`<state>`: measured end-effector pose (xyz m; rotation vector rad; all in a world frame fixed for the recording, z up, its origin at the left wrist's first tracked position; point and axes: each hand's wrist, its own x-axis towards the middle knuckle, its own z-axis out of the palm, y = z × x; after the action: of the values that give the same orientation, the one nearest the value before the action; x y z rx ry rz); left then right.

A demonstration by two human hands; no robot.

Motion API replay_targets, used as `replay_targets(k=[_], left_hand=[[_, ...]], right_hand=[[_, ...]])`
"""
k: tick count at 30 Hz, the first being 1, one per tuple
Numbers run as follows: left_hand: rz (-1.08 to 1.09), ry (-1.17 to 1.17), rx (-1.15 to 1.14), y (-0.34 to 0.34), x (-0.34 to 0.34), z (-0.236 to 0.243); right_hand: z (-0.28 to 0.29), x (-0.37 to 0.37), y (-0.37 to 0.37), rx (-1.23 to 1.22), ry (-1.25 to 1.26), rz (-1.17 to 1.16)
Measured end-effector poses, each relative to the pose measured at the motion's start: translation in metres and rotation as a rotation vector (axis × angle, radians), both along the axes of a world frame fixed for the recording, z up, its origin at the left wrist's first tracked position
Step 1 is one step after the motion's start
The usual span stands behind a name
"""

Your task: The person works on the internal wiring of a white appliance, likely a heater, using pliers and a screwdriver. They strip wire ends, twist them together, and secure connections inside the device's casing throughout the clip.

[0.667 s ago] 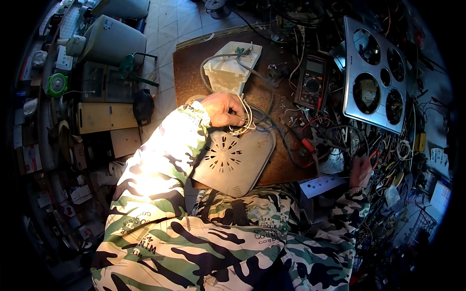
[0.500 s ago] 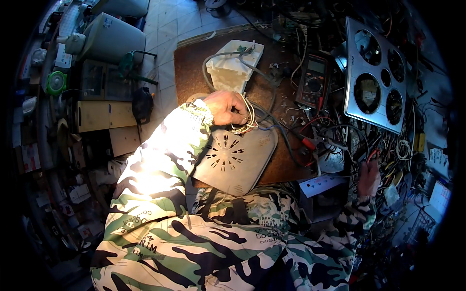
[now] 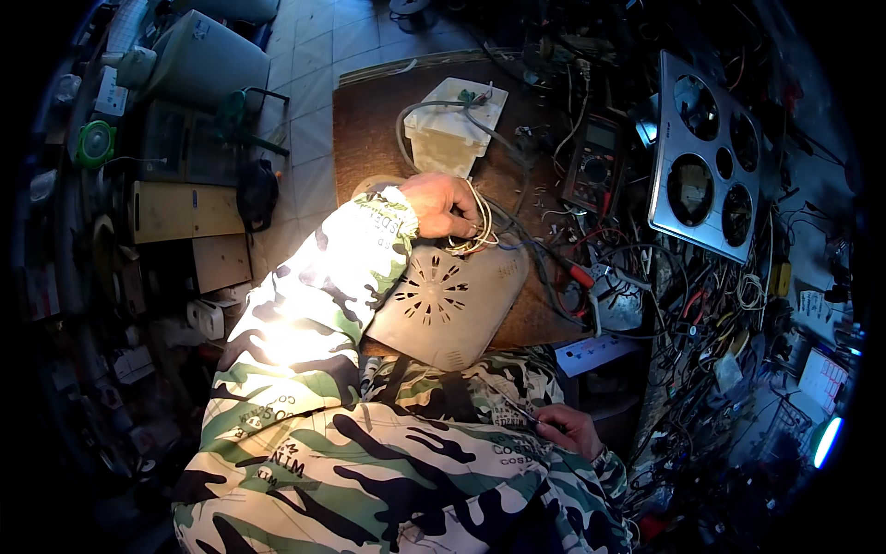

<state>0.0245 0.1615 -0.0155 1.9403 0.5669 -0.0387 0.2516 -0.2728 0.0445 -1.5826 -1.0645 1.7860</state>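
My left hand (image 3: 441,205) is closed on thin white wires (image 3: 482,222) at the far edge of a flat, pale appliance base (image 3: 445,309). That base has rounded corners and a ring of vent slots. Its near end overhangs the table's front edge by my lap. My right hand (image 3: 569,430) is low, over my camouflage-clad lap, its thumb and fingers drawn together. Something small and dark may be at its fingertips, too small to name. Behind my left hand stands an off-white plastic box (image 3: 449,134) with a grey cable (image 3: 494,136) draped over it.
On the brown table (image 3: 369,120), a dark multimeter (image 3: 595,164) lies right of the box, with a red-tipped probe (image 3: 580,275) nearer. A silver hob panel with round holes (image 3: 657,185) leans at right. Red-handled pliers (image 3: 692,301) lie among tangled wires.
My right hand has moved from beside the red-handled pliers at the right, leftward and nearer, to my lap. My left hand stays at the wires. The whole view has shifted slightly.
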Motion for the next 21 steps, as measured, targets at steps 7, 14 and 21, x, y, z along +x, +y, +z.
replay_targets(k=[7, 14, 21], left_hand=[[-0.002, -0.028, 0.017, -0.001, -0.003, -0.001], [-0.027, 0.002, 0.037, 0.001, -0.001, -0.004], [-0.041, -0.037, 0.028, 0.003, -0.004, -0.009]], right_hand=[[0.001, -0.013, -0.016, 0.055, -0.102, 0.124], [0.014, -0.020, -0.006, -0.405, 0.134, -0.146], [0.014, -0.030, 0.018, -0.421, -0.108, 0.139]])
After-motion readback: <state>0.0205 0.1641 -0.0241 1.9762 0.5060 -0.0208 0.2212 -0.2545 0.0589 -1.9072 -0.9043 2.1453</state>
